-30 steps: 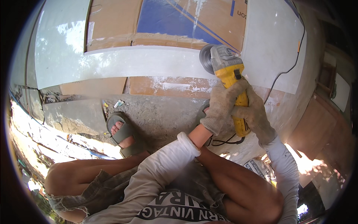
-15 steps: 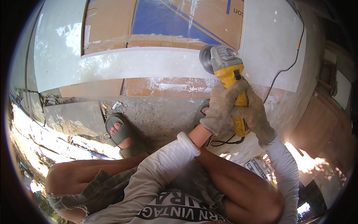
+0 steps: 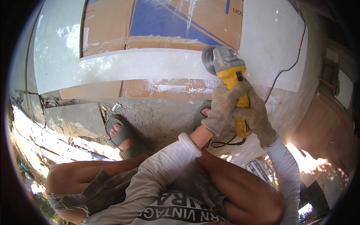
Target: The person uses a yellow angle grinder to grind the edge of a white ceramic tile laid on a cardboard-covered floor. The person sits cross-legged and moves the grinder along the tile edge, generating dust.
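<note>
Both of my gloved hands are wrapped round a yellow angle grinder (image 3: 229, 70), with its grey head pointing away from me. My left hand (image 3: 225, 103) grips the body just behind the head. Farther back, my right hand (image 3: 258, 119) holds the rear of the handle. The grinder's disc (image 3: 208, 60) is at the inner edge of a white sheet (image 3: 150, 64), near its right inside corner; whether it touches cannot be made out. This sheet has a large rectangular opening, and brown and blue cardboard (image 3: 165, 22) shows through it.
A black cord (image 3: 279, 75) runs along the right side. Dusty cardboard (image 3: 168, 89) lies under the sheet's near edge. My sandalled left foot (image 3: 122, 133) stands on rough concrete (image 3: 157, 116). A grey slab (image 3: 75, 119) lies left, and a printed bag (image 3: 260, 169) is by my right leg.
The cardboard showing through the opening has shifted slightly to the left in view. The grinder sits a touch lower and to the right; both hands keep their grip.
</note>
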Available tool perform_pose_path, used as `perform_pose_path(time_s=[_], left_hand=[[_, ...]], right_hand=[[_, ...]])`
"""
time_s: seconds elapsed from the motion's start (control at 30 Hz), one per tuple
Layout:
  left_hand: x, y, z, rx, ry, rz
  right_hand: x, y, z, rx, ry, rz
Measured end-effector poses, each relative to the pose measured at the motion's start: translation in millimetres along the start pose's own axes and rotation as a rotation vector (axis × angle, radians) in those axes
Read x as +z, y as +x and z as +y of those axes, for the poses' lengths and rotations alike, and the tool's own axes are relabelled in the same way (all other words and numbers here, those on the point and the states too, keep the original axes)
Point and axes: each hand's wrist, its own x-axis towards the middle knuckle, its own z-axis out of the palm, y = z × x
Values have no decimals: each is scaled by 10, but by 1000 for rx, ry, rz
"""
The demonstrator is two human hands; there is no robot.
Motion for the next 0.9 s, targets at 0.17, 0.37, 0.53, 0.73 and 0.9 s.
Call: perform_pose_path(time_s=[0.17, 0.37, 0.53, 0.73, 0.9], left_hand=[[0, 23, -32, -23, 7, -13], [1, 51, -84, -39, 30, -21], [7, 65, -103, -47, 58, -21], [39, 60, -119, -62, 31, 4], [48, 70, -122, -20, 63, -35]], right_hand=[[4, -19, 20, 10, 32, 8], [-14, -47, 17, 13, 37, 19], [-35, -44, 37, 27, 15, 36], [-43, -47, 36, 21, 34, 26], [-103, -59, 0, 86, 29, 4]])
